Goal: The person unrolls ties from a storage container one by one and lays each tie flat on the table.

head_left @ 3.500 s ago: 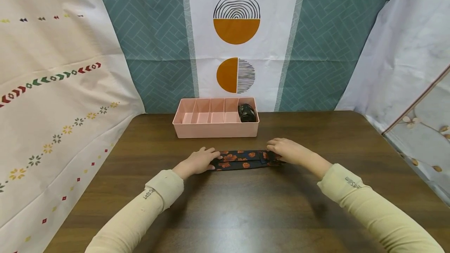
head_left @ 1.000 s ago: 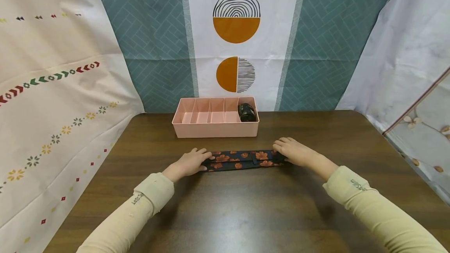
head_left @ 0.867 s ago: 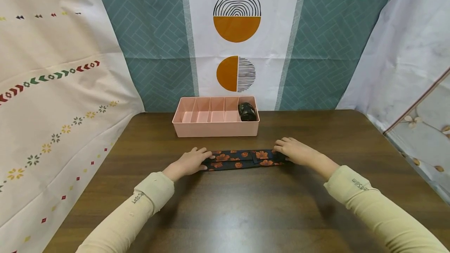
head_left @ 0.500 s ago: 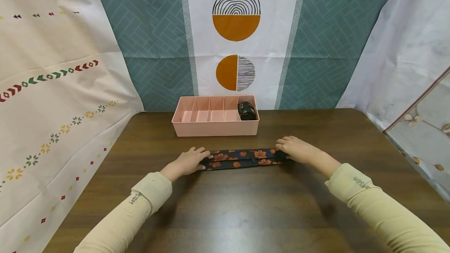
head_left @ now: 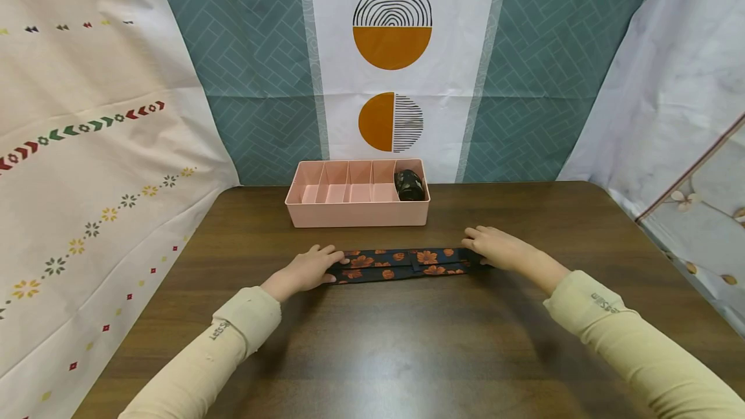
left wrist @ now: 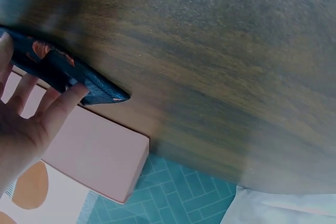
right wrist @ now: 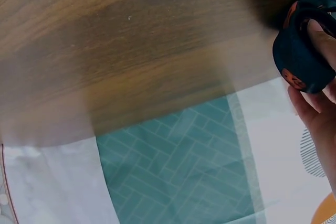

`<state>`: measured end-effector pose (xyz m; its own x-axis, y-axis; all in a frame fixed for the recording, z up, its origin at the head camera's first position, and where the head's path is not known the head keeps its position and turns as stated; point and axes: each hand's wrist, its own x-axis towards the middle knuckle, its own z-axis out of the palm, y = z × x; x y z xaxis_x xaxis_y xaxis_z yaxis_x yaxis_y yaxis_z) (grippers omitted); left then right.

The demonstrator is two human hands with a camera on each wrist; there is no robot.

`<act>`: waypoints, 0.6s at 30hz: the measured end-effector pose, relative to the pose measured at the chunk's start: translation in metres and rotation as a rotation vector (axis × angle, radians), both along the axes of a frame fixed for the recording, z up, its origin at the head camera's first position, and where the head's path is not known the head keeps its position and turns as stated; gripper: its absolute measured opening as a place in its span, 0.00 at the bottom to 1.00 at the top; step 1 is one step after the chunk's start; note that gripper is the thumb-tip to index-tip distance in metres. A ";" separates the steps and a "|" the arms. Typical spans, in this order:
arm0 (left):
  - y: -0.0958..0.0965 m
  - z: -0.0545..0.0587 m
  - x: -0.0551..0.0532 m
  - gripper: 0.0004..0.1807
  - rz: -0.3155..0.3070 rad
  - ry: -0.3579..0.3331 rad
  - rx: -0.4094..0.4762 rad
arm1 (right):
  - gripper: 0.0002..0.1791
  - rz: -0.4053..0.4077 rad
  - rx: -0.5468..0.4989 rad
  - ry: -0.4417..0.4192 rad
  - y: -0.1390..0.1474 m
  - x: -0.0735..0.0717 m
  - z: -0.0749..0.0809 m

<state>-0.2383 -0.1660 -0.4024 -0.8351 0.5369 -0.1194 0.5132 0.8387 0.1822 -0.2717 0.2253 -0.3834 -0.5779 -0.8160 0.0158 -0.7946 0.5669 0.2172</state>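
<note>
A folded navy necktie (head_left: 391,273) with orange flowers lies across the table in the head view, its back side and keeper loop showing. At its left end my left hand (head_left: 305,269) grips the fabric between thumb and fingers. My right hand (head_left: 497,247) holds the right end. In the left wrist view, a pointed tip of the necktie (left wrist: 102,88) sticks out past the fingertips. The right wrist view has the necktie (right wrist: 295,56) bent into a rounded fold, with the thumb inside it and fingers beneath.
Behind the necktie stands a pink divided box (head_left: 357,215). Its rightmost compartment holds a dark rolled item (head_left: 410,185) with a faint pattern. The brown wooden table (head_left: 372,341) ends at hanging cloths (head_left: 529,70) at the back and sides.
Both hands have moved apart, the left leftward and the right rightward, each keeping its end of the necktie. More of the necktie shows between them, and its keeper loop has shifted left.
</note>
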 end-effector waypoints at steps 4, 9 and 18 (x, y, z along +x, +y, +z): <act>-0.002 -0.001 0.000 0.18 -0.003 -0.006 0.003 | 0.25 -0.004 -0.012 -0.002 0.001 0.001 0.000; -0.002 -0.004 0.000 0.17 -0.007 0.006 0.002 | 0.25 -0.024 -0.023 -0.013 0.003 0.004 -0.003; -0.005 -0.005 0.002 0.20 0.005 0.025 0.014 | 0.26 -0.052 -0.006 -0.014 0.008 0.007 -0.003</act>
<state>-0.2360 -0.1709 -0.4073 -0.8406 0.5338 -0.0915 0.5131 0.8390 0.1809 -0.2643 0.2336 -0.3863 -0.6201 -0.7845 0.0125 -0.7666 0.6092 0.2027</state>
